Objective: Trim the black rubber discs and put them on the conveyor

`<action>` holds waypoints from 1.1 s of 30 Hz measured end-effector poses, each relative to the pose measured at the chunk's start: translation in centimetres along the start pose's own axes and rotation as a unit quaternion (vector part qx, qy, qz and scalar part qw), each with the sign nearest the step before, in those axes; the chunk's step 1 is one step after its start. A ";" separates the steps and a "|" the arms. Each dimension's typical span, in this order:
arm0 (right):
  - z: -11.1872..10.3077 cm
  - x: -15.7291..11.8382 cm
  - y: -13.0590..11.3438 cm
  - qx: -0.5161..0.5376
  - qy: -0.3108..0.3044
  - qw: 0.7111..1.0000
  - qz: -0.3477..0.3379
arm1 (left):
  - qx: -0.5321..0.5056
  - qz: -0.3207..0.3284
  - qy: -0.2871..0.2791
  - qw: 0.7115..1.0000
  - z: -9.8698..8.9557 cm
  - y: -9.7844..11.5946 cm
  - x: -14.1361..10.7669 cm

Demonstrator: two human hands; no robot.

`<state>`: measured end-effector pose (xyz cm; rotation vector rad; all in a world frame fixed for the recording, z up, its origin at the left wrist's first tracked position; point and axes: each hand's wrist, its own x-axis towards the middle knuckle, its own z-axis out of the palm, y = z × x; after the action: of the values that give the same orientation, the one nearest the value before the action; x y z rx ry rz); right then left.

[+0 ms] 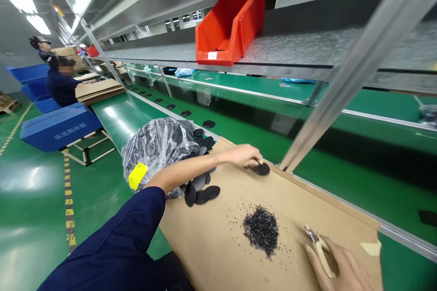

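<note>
My left hand (244, 156) is closed on a black oval pad (262, 169) near the far edge of the cardboard sheet (211, 245). At the lower right my right hand (336, 263) holds small pliers (321, 250) with pale handles, their metal tip pointing away from me. Between the hands lies a pile of tiny black pieces (262, 232), some scattered around it. Left of it, more black oval pads (208, 194) spill beside a clear plastic bag (160, 141) of dark pads with a yellow label.
A red bin (228, 32) stands on the shelf above. A metal post (327, 104) slants up behind the cardboard. Round black parts (209, 124) line the green belt. At left are a blue box (61, 127) and two people.
</note>
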<state>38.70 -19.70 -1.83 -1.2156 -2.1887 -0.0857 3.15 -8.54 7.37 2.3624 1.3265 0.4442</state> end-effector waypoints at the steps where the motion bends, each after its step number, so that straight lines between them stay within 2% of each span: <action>1: 0.2 -0.1 0.6 -0.019 -0.018 1.000 0.011 | 0.017 -0.017 0.020 1.000 -0.8 -1.2 1.0; 4: 0.6 -0.5 1.2 -0.064 -0.025 0.998 0.018 | 0.052 -0.052 0.055 0.996 -2.0 -3.5 3.3; 7: 0.5 -1.0 0.7 -0.071 -0.005 0.997 0.009 | 0.071 -0.073 0.075 0.992 -1.6 -4.1 4.2; 11: 0.1 -1.8 -0.1 -0.061 -0.012 0.998 0.024 | 0.098 -0.122 0.073 0.985 -0.7 -3.9 4.0; 14: 0.0 -2.1 -0.3 -0.048 -0.042 0.997 0.045 | 0.125 -0.154 0.046 0.979 -1.3 -3.8 3.0; 17: 0.4 -1.9 -0.4 -0.040 -0.063 0.996 0.053 | 0.150 -0.167 -0.026 0.974 -2.4 -3.7 0.4; 19: 0.9 -1.7 -0.4 -0.039 -0.069 0.996 0.050 | 0.158 -0.165 -0.094 0.969 -2.6 -3.2 -2.6; 22: 1.7 -1.5 -0.2 -0.031 -0.065 0.996 0.046 | 0.154 -0.158 -0.184 0.958 -1.6 -1.3 -8.5; 24: 2.2 -1.5 0.0 -0.024 -0.058 0.997 0.050 | 0.148 -0.150 -0.218 0.953 -0.1 0.3 -12.4; 26: 2.4 -1.5 0.1 -0.018 -0.057 0.997 0.056 | 0.157 -0.134 -0.215 0.955 1.7 1.7 -15.5; 28: 2.2 -1.6 -0.1 -0.008 -0.067 0.996 0.063 | 0.163 -0.131 -0.175 0.962 3.5 2.5 -17.7; 30: 1.7 -1.7 -0.5 0.010 -0.086 0.993 0.077 | 0.139 -0.136 -0.123 0.973 4.8 2.5 -18.8; 33: 0.8 -1.8 -1.3 0.061 -0.112 0.984 0.123 | 0.103 -0.147 -0.075 0.981 6.3 1.4 -18.9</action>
<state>38.03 -21.53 -3.18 -1.4733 -2.1745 0.2960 -2.42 -26.62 1.02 2.2518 1.6819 0.0418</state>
